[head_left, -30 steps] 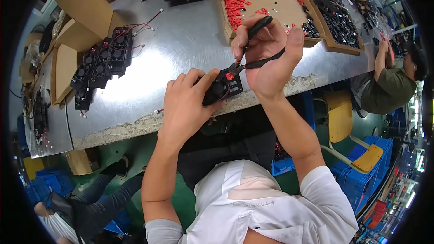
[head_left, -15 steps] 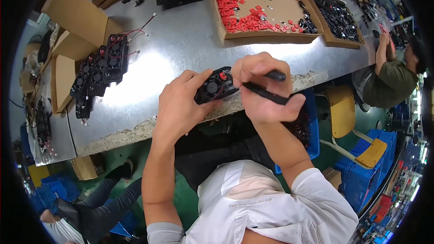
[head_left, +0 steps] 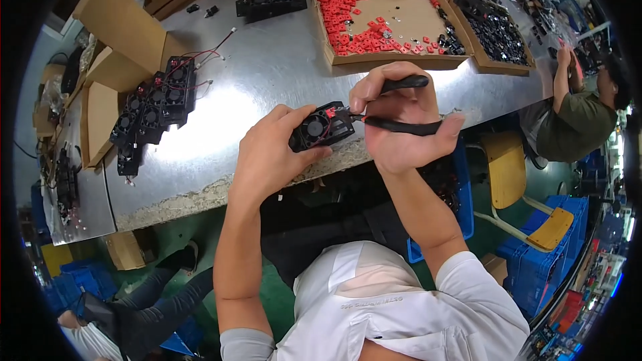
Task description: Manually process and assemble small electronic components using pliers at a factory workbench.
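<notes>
My left hand (head_left: 269,152) is closed around one end of a black fan unit (head_left: 316,128), holding it at the table's front edge. A small red part (head_left: 330,113) sits on top of the unit beside the fan. In my right hand (head_left: 403,120) is a pair of pliers with black handles (head_left: 401,126). The handles are spread apart, and the tool's tip reaches the right end of the unit, close to the red part. My fingers partly hide the tip, so I cannot tell whether its jaws grip anything.
More fan units with red and black wires (head_left: 152,110) lie stacked at the left by an open cardboard box (head_left: 124,33). Another unit (head_left: 271,4) lies farther back. A cardboard tray (head_left: 394,60) holds red parts; another holds black parts (head_left: 498,33). A co-worker (head_left: 582,110) is at the right.
The pliers' handles have spread apart as my right hand opened wider. The pliers' tip now shows at the unit's right end. My left hand still holds the unit.
</notes>
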### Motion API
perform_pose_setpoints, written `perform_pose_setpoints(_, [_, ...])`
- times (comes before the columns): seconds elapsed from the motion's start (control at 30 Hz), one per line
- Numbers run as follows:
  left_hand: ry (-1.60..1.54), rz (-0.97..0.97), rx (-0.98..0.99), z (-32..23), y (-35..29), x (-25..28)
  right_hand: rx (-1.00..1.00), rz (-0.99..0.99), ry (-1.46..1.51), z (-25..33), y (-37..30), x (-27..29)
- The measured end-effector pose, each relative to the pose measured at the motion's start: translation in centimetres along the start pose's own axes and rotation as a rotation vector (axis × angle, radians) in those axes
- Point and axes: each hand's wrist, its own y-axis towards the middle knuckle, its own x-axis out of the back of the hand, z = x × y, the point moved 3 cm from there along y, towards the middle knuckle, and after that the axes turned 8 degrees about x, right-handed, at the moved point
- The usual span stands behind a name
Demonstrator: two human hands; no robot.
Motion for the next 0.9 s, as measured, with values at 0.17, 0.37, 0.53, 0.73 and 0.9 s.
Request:
perform_pose_setpoints(0.17, [-0.008, -0.018, -0.019, 0.1, 0.1, 0.0, -0.01, -0.03, 0.014, -0.6, -0.3, 0.1])
perform_pose_setpoints(0.37, [-0.007, -0.049, -0.039, 0.1, -0.1, -0.2, -0.017, -0.061, -0.047, -0.8, -0.6, -0.1])
perform_pose_setpoints(0.53, [-0.019, -0.039, -0.022, -0.2, -0.3, -0.3, -0.026, -0.081, -0.136, -0.6, -0.7, -0.3])
perform_pose_setpoints(0.73, [0.054, -0.124, -0.114, 0.2, -0.8, -1.6, -0.117, -0.174, -0.264, -1.1, 0.3, -1.3])
perform_pose_setpoints(0.9, [0.226, -0.288, -0.159, -0.7, -1.4, -1.8, -0.246, -0.245, -0.5, -2.0, 3.0, -2.4])
